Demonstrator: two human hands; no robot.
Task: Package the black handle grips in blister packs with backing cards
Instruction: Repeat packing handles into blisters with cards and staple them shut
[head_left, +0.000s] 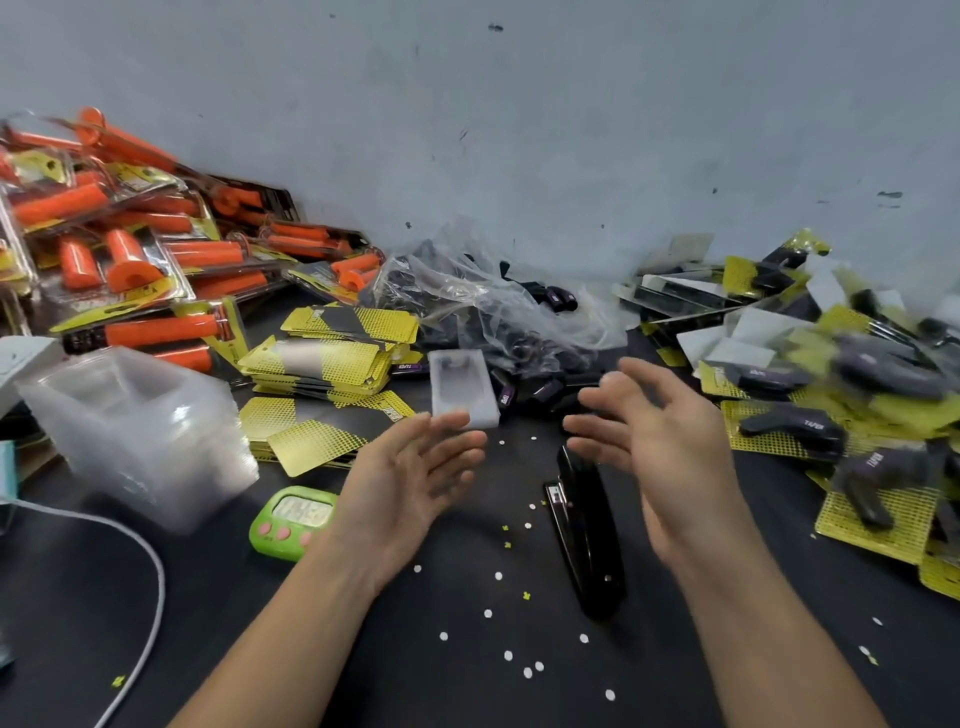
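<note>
My left hand (415, 467) hovers palm-up over the dark table, fingers straight, holding nothing. Just beyond its fingertips lies a clear blister shell (462, 387). My right hand (660, 431) is open too, fingers spread, above a black stapler (587, 535). Loose black handle grips (540, 389) spill from a clear plastic bag (483, 296) behind the hands. Yellow and black backing cards (332, 343) are stacked to the left of the shell. Packed black grips on yellow cards (831, 415) are heaped at the right.
A stack of clear blister shells (140, 431) stands at the left, with a green timer (293, 519) and a white cable (150, 571) near it. Packed orange grips (130, 260) pile up at the back left. Small paper punch dots litter the table. A grey wall closes the back.
</note>
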